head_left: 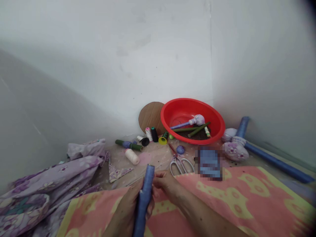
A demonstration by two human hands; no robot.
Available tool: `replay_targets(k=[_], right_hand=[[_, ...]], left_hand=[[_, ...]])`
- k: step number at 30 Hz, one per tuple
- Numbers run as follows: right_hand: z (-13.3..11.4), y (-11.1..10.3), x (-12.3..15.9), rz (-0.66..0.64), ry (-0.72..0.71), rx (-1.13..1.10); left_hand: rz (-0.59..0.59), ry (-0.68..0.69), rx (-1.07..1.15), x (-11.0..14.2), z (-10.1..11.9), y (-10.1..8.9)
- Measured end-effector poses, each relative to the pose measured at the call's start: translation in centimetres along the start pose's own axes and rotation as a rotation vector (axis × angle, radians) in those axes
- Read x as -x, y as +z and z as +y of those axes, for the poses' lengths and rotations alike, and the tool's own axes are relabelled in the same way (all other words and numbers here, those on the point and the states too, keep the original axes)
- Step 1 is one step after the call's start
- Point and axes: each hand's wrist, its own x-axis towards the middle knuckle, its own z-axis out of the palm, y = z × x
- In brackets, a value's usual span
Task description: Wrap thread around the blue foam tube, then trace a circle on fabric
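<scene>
A stick wrapped in blue thread [147, 184] slants up from the bottom edge, its cut end uppermost. My left hand [130, 203] is closed around it, with fingertips showing on the right side. Beside the stick's upper part, my right hand [166, 183] has its thumb and fingers pinched together; what they hold, if anything, is too small to make out. Beneath both hands spreads a pink and yellow patterned cloth [222, 200]. Just beyond lie scissors [178, 164] with silver handles and a small ball of bluish-purple thread [180, 149].
A red basin [214, 135] with green sticks and a cloth-headed mallet leans by the wall near a cardboard disc [150, 113]. Thread spools [154, 134] and a white thread cone [132, 156] stand or lie leftward. Floral fabric [74, 172] is heaped left; large cloth-headed mallets [276, 161] lie right.
</scene>
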Motion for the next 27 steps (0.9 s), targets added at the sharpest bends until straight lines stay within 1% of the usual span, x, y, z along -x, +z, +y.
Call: replay_targets(k=[1,3,5,8,10,11,13,14,15,16,17,18,20,21,22,23,25,27], right_hand=[[-0.1,0.1,0.1,-0.015,-0.009,-0.037],[-0.2,0.1,0.2,0.000,-0.020,-0.100],[-0.2,0.0,0.2,0.025,-0.020,-0.077],[-0.4,-0.5,-0.2,0.045,-0.044,0.066],[-0.8,-1.2,-0.5,0.076,-0.155,0.232],[-1.2,-1.8,-0.7,0.118,-0.241,0.344],[-2.3,-3.4,-0.9,0.276,-0.418,0.621],[-2.9,-4.4,-0.8,0.395,-0.457,0.772],[-3.5,-5.3,-0.7,0.516,-0.454,0.917],[-4.2,-6.3,-0.6,0.605,-0.378,1.068],[-4.7,-7.1,-0.4,0.661,-0.247,1.216],[-5.1,-7.8,-0.2,0.673,-0.088,1.339],[-5.6,-8.7,0.1,0.620,0.207,1.514],[-5.7,-8.8,0.2,0.581,0.306,1.565],[-5.7,-8.9,0.2,0.550,0.366,1.598],[-5.5,-8.8,0.2,0.522,0.393,1.618],[-5.1,-8.6,0.0,0.493,0.395,1.633],[-4.7,-8.4,-0.2,0.472,0.377,1.641]], left_hand=[[0.014,-0.014,-0.004,0.0,0.2,-0.1],[0.027,-0.024,-0.021,0.0,0.8,-0.3],[0.054,-0.020,-0.024,-0.2,1.3,-0.4],[0.094,-0.019,-0.021,-0.7,2.2,-0.5],[0.114,0.005,-0.001,-1.1,2.8,-0.6],[0.118,0.024,0.017,-1.2,3.2,-0.7],[0.117,0.075,0.071,-1.5,3.9,-1.2],[0.117,0.105,0.104,-1.7,4.3,-1.5],[0.117,0.139,0.138,-1.9,4.6,-1.9],[0.113,0.171,0.169,-2.1,4.9,-2.4],[0.104,0.196,0.199,-2.3,5.1,-2.9],[0.092,0.214,0.224,-2.5,5.3,-3.3],[0.061,0.217,0.266,-2.9,5.5,-4.2],[0.045,0.208,0.285,-2.9,5.6,-4.5],[0.035,0.196,0.307,-3.0,5.6,-4.7],[0.028,0.179,0.329,-2.9,5.7,-4.8],[0.013,0.132,0.363,-2.4,6.0,-4.7],[-0.005,0.087,0.369,-1.6,6.5,-4.1]])
